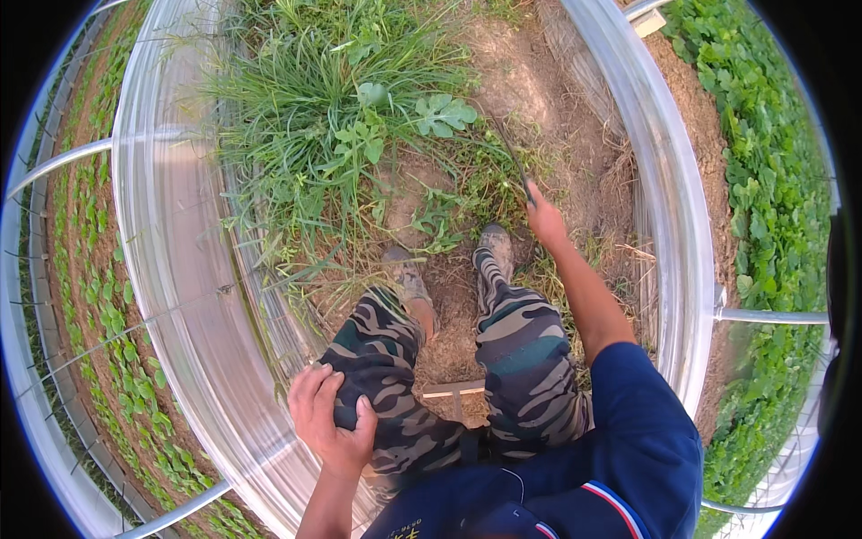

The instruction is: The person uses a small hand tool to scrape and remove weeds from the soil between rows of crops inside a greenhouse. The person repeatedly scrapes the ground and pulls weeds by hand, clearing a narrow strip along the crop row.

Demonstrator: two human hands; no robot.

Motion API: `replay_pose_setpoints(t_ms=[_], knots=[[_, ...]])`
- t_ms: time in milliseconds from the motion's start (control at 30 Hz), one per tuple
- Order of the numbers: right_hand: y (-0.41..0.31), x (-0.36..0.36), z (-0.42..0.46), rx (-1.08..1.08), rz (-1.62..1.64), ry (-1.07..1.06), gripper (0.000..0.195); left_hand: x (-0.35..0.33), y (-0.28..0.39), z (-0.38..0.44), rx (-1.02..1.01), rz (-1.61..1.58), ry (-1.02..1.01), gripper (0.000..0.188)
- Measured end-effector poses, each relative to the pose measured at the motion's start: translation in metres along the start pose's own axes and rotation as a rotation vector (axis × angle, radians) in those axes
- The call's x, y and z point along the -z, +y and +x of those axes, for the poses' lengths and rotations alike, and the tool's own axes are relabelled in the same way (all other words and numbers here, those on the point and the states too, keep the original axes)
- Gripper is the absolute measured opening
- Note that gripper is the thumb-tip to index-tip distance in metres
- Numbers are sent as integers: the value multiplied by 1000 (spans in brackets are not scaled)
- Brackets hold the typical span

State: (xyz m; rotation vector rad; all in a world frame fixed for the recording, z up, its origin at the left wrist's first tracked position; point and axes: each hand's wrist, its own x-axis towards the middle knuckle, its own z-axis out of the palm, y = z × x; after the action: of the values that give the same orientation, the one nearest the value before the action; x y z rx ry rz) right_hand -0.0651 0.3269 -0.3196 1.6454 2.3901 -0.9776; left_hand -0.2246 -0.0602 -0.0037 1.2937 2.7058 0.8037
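Note:
My right hand (547, 222) grips a thin, dark hand tool (513, 151); its slender shaft points up and away from me. The tool's far end reaches low weeds (491, 172) beside a lobed green leaf (444, 116), and its exact kind is unclear. On my left knee, over camouflage trousers (384, 343), rests my left hand (337, 411), holding nothing, with the thumb apart from the fingers. A dense clump of tall grass (303, 101) stands ahead to the left. Cut or loose leafy stems (438, 219) lie before my shoes (495, 239).
Clear plastic sheeting (182, 222) on metal hoops borders the strip at left, with another plastic wall (663, 148) at right. Bare soil (518, 81) runs ahead on the right. A low wooden seat (454, 389) is between my legs. Leafy crop rows (768, 175) grow beyond the sheeting.

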Motion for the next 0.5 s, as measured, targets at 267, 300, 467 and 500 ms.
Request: replay_pose_setpoints(t_ms=[267, 300, 467, 500], knots=[[146, 41, -194, -203, -96, -62, 59, -4, -10, -7, -7, -36, 82, 34], [166, 45, -222, -217, -128, -62, 60, -3, -12, -9, -4, -34, 100, 35], [225, 94, -404, -412, -264, -169, 58, 1, -22, -15, -23, -41, 143, 33], [251, 108, -444, -538, -270, -194, 55, -4, -21, -15, -28, -60, 147, 33]])
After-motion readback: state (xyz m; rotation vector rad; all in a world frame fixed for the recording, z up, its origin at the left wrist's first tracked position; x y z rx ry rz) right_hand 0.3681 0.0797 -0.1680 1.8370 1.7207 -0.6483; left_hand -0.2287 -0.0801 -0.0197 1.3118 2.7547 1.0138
